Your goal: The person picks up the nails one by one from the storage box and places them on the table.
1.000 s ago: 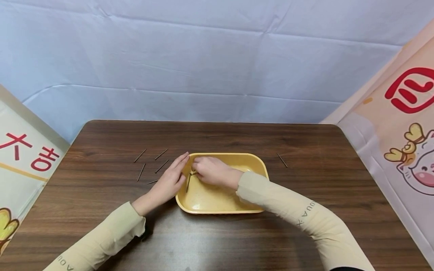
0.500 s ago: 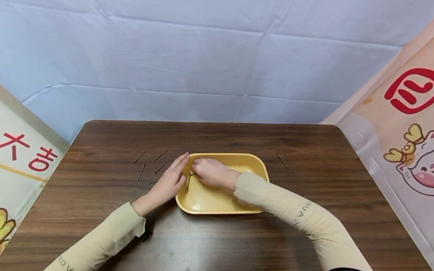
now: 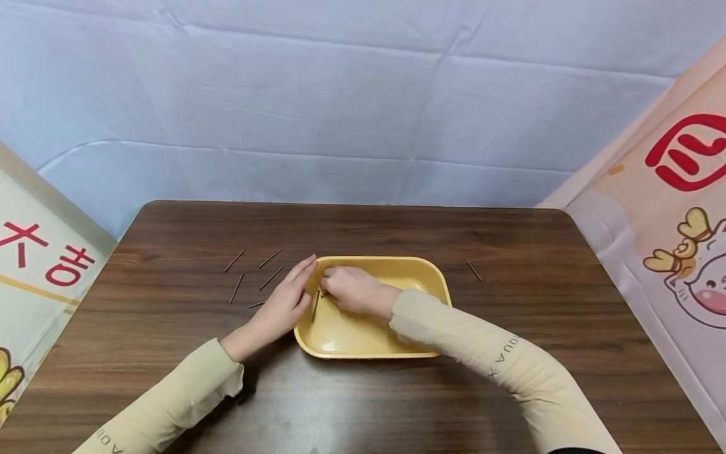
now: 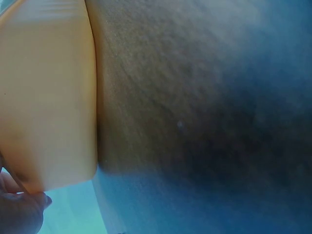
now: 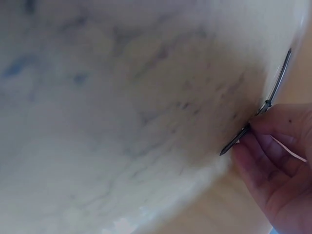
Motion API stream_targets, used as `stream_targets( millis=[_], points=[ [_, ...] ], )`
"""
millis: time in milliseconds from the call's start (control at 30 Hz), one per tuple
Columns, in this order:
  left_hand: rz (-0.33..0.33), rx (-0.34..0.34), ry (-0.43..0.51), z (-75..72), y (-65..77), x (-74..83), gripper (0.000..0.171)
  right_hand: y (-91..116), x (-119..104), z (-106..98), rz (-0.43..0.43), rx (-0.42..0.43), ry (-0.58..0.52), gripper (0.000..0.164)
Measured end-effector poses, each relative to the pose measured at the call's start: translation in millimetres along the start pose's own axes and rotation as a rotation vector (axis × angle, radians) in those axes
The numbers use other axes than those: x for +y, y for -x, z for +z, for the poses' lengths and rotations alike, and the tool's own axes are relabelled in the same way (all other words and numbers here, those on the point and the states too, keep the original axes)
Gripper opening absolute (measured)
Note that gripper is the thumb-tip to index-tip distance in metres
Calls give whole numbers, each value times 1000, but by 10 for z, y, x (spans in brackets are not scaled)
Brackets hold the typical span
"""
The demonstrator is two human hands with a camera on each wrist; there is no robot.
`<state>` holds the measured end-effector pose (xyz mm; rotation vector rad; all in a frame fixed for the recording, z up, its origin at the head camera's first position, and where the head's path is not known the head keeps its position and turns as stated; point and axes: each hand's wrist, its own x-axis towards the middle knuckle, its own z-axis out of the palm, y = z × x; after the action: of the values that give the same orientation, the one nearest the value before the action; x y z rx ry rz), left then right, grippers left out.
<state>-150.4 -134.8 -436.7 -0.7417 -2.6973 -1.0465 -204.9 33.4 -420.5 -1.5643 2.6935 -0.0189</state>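
A yellow rectangular tray [image 3: 371,340] sits on the table. My left hand [image 3: 282,301] rests along its left rim with fingers straight. In the left wrist view, fingertips [image 4: 27,209] touch the far corner of the tray. My right hand [image 3: 354,289] reaches inside at the left end. There, thumb and fingers pinch a dark metal nail [image 5: 235,141], its pointed end sticking out toward the tray floor. A second nail [image 5: 280,75] lies against the tray's side, its head close to the pinched one.
Left of the tray several loose nails [image 3: 236,289] lie spread on the brown wooden table [image 3: 397,410], one partly behind my left hand. A single nail [image 3: 472,269] lies right of the tray. A pale cloth backdrop [image 3: 363,107] hangs behind the table.
My right hand has shifted very slightly toward me inside the tray, and the pinched nail shows less in the head view. My left hand and the loose nails have not moved.
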Motion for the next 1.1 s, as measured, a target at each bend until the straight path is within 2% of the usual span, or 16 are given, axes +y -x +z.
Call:
stream_targets(
  millis=[567,1100],
  points=[
    [-4,0,-4,-8,-4,13,53,4,-33,-36,17,-97,14,6],
    [-14,-5,-5,-16,4,39,53,49,-25,-185,30,-70,-39,13]
  ],
)
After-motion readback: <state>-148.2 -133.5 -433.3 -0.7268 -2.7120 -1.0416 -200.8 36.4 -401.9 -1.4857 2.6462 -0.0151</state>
